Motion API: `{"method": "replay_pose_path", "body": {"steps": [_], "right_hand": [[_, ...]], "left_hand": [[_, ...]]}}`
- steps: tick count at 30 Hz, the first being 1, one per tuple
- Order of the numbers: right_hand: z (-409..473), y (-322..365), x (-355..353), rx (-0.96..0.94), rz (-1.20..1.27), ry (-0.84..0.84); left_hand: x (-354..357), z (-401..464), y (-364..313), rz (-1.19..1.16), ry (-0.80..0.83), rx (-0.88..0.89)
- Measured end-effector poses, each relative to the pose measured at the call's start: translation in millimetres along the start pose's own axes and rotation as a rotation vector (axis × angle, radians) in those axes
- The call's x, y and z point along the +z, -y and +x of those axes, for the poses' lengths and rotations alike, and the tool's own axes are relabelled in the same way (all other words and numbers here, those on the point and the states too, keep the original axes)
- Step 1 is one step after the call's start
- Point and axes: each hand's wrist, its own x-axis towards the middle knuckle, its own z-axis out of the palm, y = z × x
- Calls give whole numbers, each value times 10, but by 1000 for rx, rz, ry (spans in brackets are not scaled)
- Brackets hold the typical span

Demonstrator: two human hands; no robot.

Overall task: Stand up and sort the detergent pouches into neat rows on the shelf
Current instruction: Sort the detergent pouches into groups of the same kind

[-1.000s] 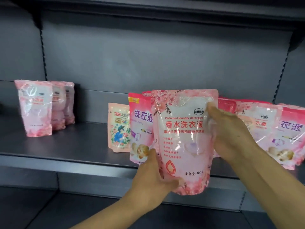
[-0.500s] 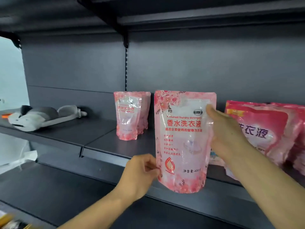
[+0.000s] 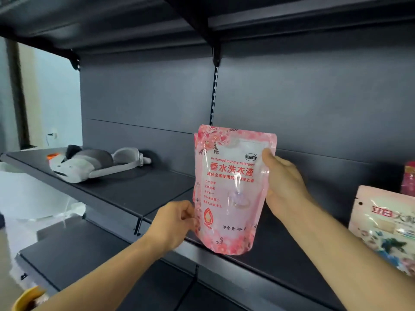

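My right hand sits just right of the frame's centre, its fingers curled round the right edge of a pink detergent pouch, with the thumb pressed on the front near the pouch's upper right corner. My left hand, lower and to the left of centre, pinches the pouch's lower left edge between thumb and curled fingers. Both forearms reach in from the bottom of the frame, bare.

The pouch stands upright in the middle of the picture, facing me. It has a floral pink border, a pale centre panel, red Chinese characters and the English line "Perfumed laundry detergent". Its rounded bottom hangs in front of the front lip of the dark grey shelf; I cannot tell whether it touches the shelf. A sliver of another pink edge shows just behind its left side.

At the right edge of the frame, a cream-coloured pouch with a floral picture stands on the same shelf, partly cut off. Above it, at the far right, a slice of a red-pink pouch shows.

To the left of the frame, on the adjoining shelf board, lies a white and grey headset with a strap. A yellow object peeks in at the lower left corner.
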Motion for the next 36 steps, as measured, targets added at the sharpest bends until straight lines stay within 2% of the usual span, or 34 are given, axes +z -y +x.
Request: {"method": "replay_pose_path", "body": {"steps": [8,18,24,28,32,36], "right_hand": [[406,-364,439,10,-22,-10],[589,-650,796,-30,-91,-104],[552,-758,843,-106,-147,-148],[409,-897,819,-116,-252,-172],[259,-1061,791,-112,-454,-248],[244,-1080,782,-114,-536,-328]], "left_hand": [[-192,467,420,64,-54,-20],[-366,969,810,43,100,83],[-400,1024,893,-133,186,125],[-414,874,861,-343,338,137],[-349,804,798,-221,315,172],[-249,803,764,-153,291,173]]}}
